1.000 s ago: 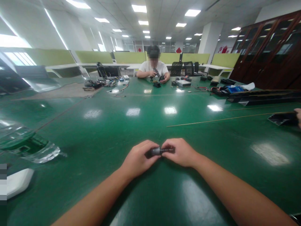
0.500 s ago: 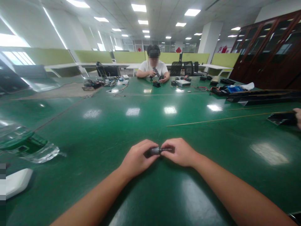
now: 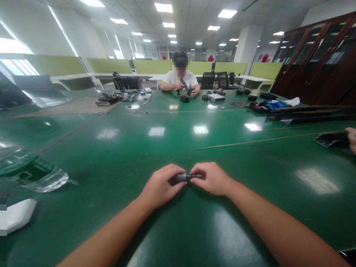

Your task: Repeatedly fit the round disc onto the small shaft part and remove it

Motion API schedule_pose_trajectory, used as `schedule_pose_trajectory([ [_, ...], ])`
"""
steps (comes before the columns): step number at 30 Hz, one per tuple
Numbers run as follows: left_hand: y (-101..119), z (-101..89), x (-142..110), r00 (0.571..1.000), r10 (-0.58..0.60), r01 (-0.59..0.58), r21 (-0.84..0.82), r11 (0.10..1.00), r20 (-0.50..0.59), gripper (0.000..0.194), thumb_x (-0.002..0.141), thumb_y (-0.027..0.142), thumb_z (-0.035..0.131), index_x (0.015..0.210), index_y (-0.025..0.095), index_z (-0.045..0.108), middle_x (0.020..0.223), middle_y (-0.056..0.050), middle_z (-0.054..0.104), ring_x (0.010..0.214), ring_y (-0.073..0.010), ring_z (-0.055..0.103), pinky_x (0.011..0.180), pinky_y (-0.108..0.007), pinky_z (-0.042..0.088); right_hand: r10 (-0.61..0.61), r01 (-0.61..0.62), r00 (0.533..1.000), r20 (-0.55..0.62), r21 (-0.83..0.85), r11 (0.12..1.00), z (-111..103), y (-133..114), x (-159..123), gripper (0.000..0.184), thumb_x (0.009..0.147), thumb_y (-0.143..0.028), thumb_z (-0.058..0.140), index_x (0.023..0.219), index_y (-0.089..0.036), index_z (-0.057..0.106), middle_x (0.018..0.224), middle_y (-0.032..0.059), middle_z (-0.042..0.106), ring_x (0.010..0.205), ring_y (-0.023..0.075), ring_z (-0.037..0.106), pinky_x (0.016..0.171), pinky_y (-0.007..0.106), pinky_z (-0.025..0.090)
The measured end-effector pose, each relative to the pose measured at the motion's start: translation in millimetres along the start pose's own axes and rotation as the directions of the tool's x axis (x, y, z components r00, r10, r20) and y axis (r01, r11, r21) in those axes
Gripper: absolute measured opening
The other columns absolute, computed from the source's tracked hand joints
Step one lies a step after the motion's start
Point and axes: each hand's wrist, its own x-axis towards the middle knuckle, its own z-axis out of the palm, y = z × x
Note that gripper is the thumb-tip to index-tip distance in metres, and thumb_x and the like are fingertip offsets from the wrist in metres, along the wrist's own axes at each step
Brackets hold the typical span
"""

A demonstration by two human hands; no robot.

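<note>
Just above the green table, both hands meet on a small dark cylindrical part with a thin ribbed shaft. My left hand is closed around the thick grey-and-black body, thumb below and fingers above. My right hand pinches the thin shaft at the other end between thumb and fingers. The part lies roughly level, pointing left to right. Its left end is hidden inside my left hand, and its exact kind cannot be made out.
A large clear bottle lies at left, above a white object. A thin rod crosses the right side towards a co-worker's hand holding a black profile. Another person sits opposite among electronic parts.
Both hands stay on the part with nearly the same grip. The whole view has shifted very slightly; nothing is let go.
</note>
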Motion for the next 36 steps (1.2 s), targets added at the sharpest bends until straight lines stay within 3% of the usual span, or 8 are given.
schedule_pose_trajectory([
  [27,-12.2,-8.2,-2.3,0.998,-0.056,0.057,0.066,0.996,-0.016,0.02,0.084,0.024,0.069,0.104,0.024,0.065,0.101,0.0,0.068,0.092,-0.0144,0.063,0.084,-0.028,0.05,0.044,-0.045,0.998,-0.044,-0.033,0.998,-7.2,4.1,1.0,0.01,0.082,-0.024,0.069,0.09,-0.018,0.072,0.078,0.001,0.071,0.068,0.014,0.063,0.065,0.025,0.045],
  [31,-14.4,-13.6,-1.0,0.993,-0.076,0.089,0.135,0.987,-0.094,0.02,0.083,0.031,0.07,0.102,0.023,0.067,0.101,-0.002,0.069,0.094,-0.0179,0.064,0.087,-0.032,0.051,0.069,-0.072,0.996,-0.064,-0.055,0.996,-13.5,9.5,2.4,0.011,0.082,-0.024,0.069,0.09,-0.019,0.072,0.08,0.002,0.072,0.069,0.0145,0.064,0.066,0.025,0.046],
  [33,-15.6,-16.5,0.6,0.975,-0.132,0.159,0.149,0.976,-0.18,0.024,0.082,0.037,0.071,0.1,0.022,0.068,0.098,-0.004,0.07,0.091,-0.02,0.065,0.086,-0.034,0.052,0.09,-0.095,0.994,-0.068,-0.068,0.993,-16.1,14.1,3.8,0.01,0.081,-0.024,0.07,0.089,-0.018,0.072,0.079,0.002,0.072,0.069,0.0144,0.064,0.066,0.026,0.047],
  [36,-18.7,-20.5,3.5,0.891,-0.322,0.344,0.016,0.939,-0.321,0.04,0.078,0.047,0.073,0.106,0.019,0.067,0.099,-0.007,0.071,0.09,-0.0223,0.067,0.089,-0.038,0.054,0.141,-0.146,0.986,-0.085,-0.058,0.988,-17.4,21.4,6.1,0.011,0.08,-0.023,0.07,0.089,-0.018,0.072,0.077,0.0019,0.073,0.067,0.0141,0.064,0.065,0.025,0.047],
])
